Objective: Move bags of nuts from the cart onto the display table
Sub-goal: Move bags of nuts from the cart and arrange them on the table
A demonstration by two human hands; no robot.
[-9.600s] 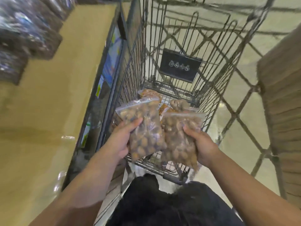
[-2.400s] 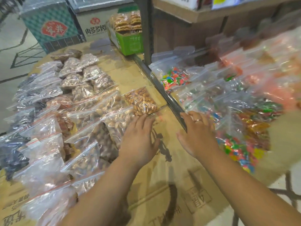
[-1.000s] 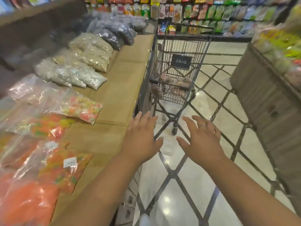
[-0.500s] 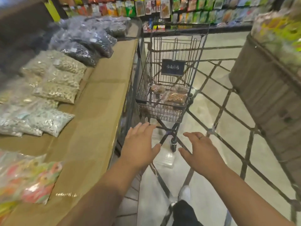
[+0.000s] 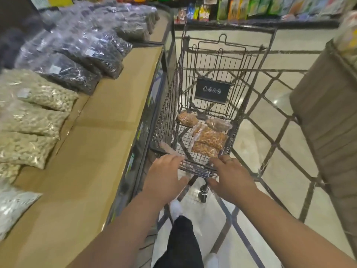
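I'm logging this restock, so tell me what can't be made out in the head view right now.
Head view:
- Bags in the cart: they overlap behind wire, count unclear.
- Cart sign: icons too small.
- Back shelf packets: print blurred.
- Left hand, right hand: touching the rim or hovering, unclear.

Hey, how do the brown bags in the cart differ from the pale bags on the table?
Colour: the cart bags hold orange-brown nuts; the pale bags hold whitish-beige pieces. Arrangement: the cart bags lie scattered on the wire floor of the cart; the pale bags overlap in a row on the table. Both are clear plastic bags lying flat.
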